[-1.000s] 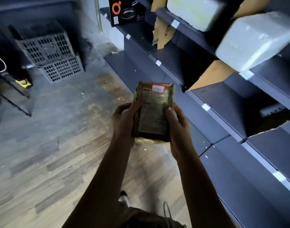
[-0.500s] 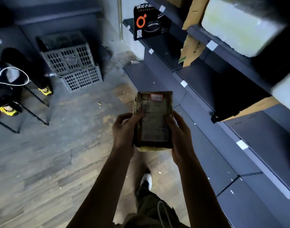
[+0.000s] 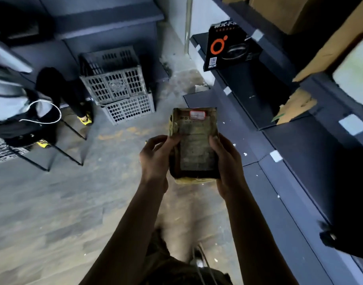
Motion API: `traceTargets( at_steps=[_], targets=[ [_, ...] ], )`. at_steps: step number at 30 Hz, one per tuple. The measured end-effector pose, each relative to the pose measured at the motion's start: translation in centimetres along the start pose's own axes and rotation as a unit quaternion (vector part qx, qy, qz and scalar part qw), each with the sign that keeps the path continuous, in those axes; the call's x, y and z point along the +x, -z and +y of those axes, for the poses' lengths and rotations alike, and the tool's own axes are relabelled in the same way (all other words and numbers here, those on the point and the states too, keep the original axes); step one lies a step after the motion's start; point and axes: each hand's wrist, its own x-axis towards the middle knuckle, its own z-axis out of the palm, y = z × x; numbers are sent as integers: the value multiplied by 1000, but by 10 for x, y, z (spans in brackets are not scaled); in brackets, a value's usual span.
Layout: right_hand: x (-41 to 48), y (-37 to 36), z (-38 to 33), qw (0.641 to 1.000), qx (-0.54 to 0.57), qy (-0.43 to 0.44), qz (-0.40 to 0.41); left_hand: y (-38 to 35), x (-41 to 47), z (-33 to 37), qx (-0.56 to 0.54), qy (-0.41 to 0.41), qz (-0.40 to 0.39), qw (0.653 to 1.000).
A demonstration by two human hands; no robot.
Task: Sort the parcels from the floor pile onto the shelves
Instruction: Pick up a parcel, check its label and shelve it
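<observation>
I hold a flat brown paper-wrapped parcel (image 3: 197,149) upright in front of me with both hands, over the worn wooden floor (image 3: 43,202). My left hand (image 3: 156,159) is half closed round its 9 o'clock edge: the thumb presses on the front face and the fingers curl behind it. My right hand (image 3: 228,167) grips the 3 o'clock edge the same way, thumb lying along the front, palm cupping the lower corner. A printed slip covers most of the front, and a small red-bordered white label (image 3: 197,115) sits at the parcel's 12 o'clock end. A strip of yellow wrapping shows along its 6 o'clock edge.

At 10 o'clock, 2 grey slotted plastic crates (image 3: 117,87) stand stacked on the floor, the upper one tilted inside the lower. The upper crate's inside is dark, so I cannot tell what it holds.

The dark grey metal shelves (image 3: 300,151) run from 1 o'clock down to 5 o'clock. On a shelf at 1 o'clock stands a black carton with an orange ring printed on it (image 3: 228,50). A torn piece of brown cardboard (image 3: 295,105) lies on a shelf at 2 o'clock, and a pale foam block (image 3: 355,79) shows, blurred, at the frame's edge there.

At 9 o'clock another person's dark trouser legs and yellow shoes (image 3: 85,119) show beside a thin black metal frame.
</observation>
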Motion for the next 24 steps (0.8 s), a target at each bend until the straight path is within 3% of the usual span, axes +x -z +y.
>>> traceTargets(
  at_steps=[6, 14, 24],
  targets=[
    [134, -71, -5, 1000, -7, -16, 19, -8, 147, 35, 12, 5, -10, 1000],
    [299, -194, -50, 998, -11, -1, 62, -29, 342, 137, -2, 40, -40, 998],
    [502, -228, -73, 998, 11, -41, 46, -86, 517, 175, 39, 67, -45, 996]
  ],
)
